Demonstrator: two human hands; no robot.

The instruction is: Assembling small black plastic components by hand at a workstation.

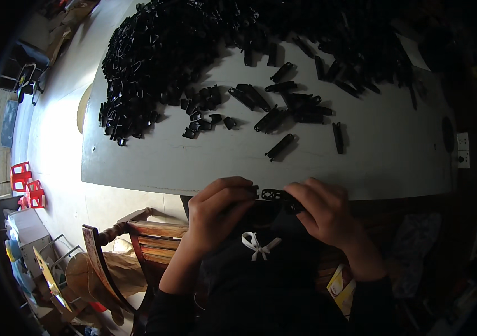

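At the table's near edge, my left hand (216,210) pinches a small black plastic piece (256,192), most of it hidden by the fingers. Facing it, my right hand (325,213) is closed around a longer black plastic part (275,195) with openings at its tip. A narrow gap separates the two pieces. Beyond my hands lie several loose long black parts (280,147), some heaped together. To their left is a cluster of short black pieces (196,122).
The grey table (193,168) carries a big pile of short black pieces (149,67) at the far left and more long parts (361,45) at the far right. A wooden chair (154,246) stands at lower left, red stools (28,185) further left. A wall socket (463,150) is at right.
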